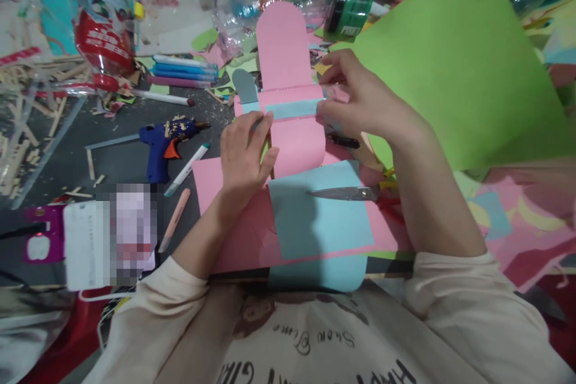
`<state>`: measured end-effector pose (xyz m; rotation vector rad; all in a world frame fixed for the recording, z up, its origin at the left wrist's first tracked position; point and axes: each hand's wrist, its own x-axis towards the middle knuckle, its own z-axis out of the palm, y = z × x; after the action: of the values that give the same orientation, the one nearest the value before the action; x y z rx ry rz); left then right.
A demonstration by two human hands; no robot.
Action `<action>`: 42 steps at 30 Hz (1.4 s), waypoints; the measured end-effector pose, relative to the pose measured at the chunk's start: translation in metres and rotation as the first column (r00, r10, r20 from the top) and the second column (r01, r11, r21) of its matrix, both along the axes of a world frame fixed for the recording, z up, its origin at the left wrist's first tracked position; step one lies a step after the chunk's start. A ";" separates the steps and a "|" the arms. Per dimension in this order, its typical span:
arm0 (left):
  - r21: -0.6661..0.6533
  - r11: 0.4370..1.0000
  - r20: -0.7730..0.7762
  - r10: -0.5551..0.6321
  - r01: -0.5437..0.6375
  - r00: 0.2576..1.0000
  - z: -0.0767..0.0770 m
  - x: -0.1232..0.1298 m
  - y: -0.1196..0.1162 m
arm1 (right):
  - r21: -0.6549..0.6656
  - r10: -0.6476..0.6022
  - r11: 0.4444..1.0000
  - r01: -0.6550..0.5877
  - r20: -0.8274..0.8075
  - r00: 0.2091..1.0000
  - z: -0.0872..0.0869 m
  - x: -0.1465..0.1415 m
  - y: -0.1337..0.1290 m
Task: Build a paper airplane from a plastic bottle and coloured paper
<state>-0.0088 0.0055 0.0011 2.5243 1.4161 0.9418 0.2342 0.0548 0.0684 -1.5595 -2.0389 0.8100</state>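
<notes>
A pink paper piece (283, 48) with a rounded top stands up in the middle, joined to a curled pink part below. A light blue strip (292, 109) runs across it. My left hand (245, 153) lies with fingers spread on the strip's left end. At the right end, my right hand (355, 93) has thumb and fingers bent around the pink paper's edge; whether they pinch it is unclear. A small grey-blue rounded tab (245, 86) sticks up at the left. Scissors (346, 193) lie on a light blue sheet (321, 222) over pink paper (245, 246).
On the left are a blue glue gun (157, 147), markers (186, 169), wood sticks (20, 150), a red-labelled bottle (103, 42) and a purple device (44, 234). A large green sheet (454, 66) rises at right. Behind are clear plastic bottles and a green-labelled jar (348, 9).
</notes>
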 end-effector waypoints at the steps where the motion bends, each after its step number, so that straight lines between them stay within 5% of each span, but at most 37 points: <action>1: 0.005 1.000 0.019 -0.009 0.008 1.000 -0.001 0.000 0.000 | 0.001 -0.029 1.000 0.029 0.009 1.000 0.000 -0.005 -0.001; 7: 0.059 0.997 0.186 -0.066 0.056 0.980 -0.006 -0.001 0.002 | 0.121 -0.155 0.982 0.145 0.077 0.985 -0.005 -0.027 -0.006; 12: 0.096 0.992 0.251 -0.101 0.079 0.963 -0.007 -0.003 0.003 | -0.023 -0.007 1.000 0.008 0.047 0.999 -0.005 0.000 0.000; 19: -0.051 0.992 0.175 -0.101 0.111 0.979 -0.015 -0.006 0.007 | 0.008 0.028 1.000 -0.028 -0.076 0.997 -0.007 0.010 0.002; 29: -0.042 0.980 -0.076 -0.198 0.196 0.977 -0.005 0.009 0.001 | 0.046 0.102 0.994 -0.097 -0.141 0.985 -0.006 0.008 0.005; 36: -0.078 0.984 -0.107 -0.170 0.162 0.980 -0.010 0.013 0.005 | 0.120 -0.110 0.988 0.099 0.090 0.990 -0.007 -0.023 -0.004; 42: -0.061 0.994 0.003 -0.091 0.091 0.996 -0.011 0.014 0.002 | 0.116 -0.121 0.988 0.106 0.135 0.983 -0.008 -0.029 -0.005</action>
<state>0.0052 0.0077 -0.0098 2.5207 1.2962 0.8697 0.2054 0.0498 0.0603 -1.6974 -2.0328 0.5509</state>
